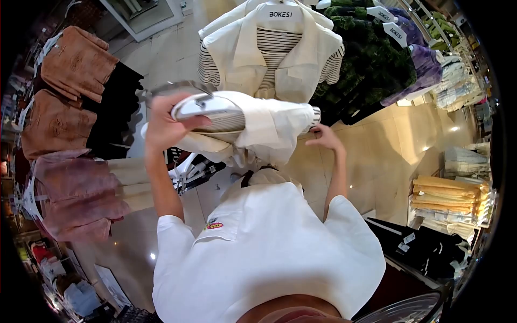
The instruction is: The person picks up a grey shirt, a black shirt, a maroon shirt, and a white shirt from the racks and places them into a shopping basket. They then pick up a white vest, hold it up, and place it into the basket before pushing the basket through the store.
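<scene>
My left hand (pixel 168 119) is closed around the end of a white clothes hanger (pixel 189 109), held up at chest height in front of me. From it hangs a cream vest (pixel 272 126), tilted sideways, with a grey striped shirt (pixel 229 120) inside it. At the far side of this garment, a striped sleeve edge (pixel 316 115) sticks out. Just below that edge is my right hand (pixel 328 139), its thumb and fingers apart and holding nothing. The lower part of the vest hangs in folds above my trousers.
Ahead hangs a matching cream vest over a striped top (pixel 285 59) on a BOKESI hanger. Dark green tops (pixel 366 64) hang to its right. Brown tops (pixel 75 67) and pinkish shirts (pixel 75 188) line the left. Folded yellow clothes (pixel 444 195) are at right, above tiled floor (pixel 371 156).
</scene>
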Motion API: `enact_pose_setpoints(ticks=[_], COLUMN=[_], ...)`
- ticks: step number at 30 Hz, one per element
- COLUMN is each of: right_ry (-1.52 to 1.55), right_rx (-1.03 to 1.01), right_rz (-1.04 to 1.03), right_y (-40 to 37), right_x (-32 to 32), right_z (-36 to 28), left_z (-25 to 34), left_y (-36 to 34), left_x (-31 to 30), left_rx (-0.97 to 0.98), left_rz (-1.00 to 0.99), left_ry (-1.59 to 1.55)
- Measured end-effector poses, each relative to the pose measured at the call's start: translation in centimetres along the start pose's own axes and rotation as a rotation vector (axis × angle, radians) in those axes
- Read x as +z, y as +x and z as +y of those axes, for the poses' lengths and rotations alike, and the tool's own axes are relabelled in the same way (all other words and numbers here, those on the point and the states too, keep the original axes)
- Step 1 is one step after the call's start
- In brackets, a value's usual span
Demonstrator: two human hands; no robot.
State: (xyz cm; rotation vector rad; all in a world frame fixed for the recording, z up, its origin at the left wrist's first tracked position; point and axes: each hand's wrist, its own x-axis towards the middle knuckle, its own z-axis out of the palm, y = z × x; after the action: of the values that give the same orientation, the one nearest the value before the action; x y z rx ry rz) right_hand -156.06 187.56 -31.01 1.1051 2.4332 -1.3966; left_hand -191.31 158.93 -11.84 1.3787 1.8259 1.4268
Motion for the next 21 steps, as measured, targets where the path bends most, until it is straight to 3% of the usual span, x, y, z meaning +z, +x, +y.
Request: enact_pose_setpoints(ticks=[4,5,6,9,13,18,21], right_ry=[-0.078,-0.232,-0.386,-0.370,-0.413,-0.206,-0.096], right_rx=[-0.055,-0.021,0.011,-0.004,-0.196,-0.259,-0.264], right_rz=[-0.195,-0.220,-0.243,-0.259,-0.122,-0.317,-0.508], right_y=[5.9,6.8,7.6,10.0,12.0,14.7,15.4], right_x=[5.7,7.1,8.3,11.0,12.5,15.3,19.3], right_z=[7.3,7.5,7.2,5.0,0.9,-2.4,-3.9], left_z=[1.2,1.6,1.7,2.5,4.0,3.9,4.2], left_y=[-0.6,-1.0,-1.4,-2.9,-5.3,-8.3,-10.0], left_x=[-3.3,-4.0,-5.0,-8.2,-11.8,-14.9,-16.4], left_rx=[0.062,0.061,0.057,0.068,0.104,0.136,0.043], left_rz=[0.119,0.165,0.198,0.320,0.516,0.788,0.921], left_ry=[0.049,0.031,0.016,0.079,0.173,0.152,0.119])
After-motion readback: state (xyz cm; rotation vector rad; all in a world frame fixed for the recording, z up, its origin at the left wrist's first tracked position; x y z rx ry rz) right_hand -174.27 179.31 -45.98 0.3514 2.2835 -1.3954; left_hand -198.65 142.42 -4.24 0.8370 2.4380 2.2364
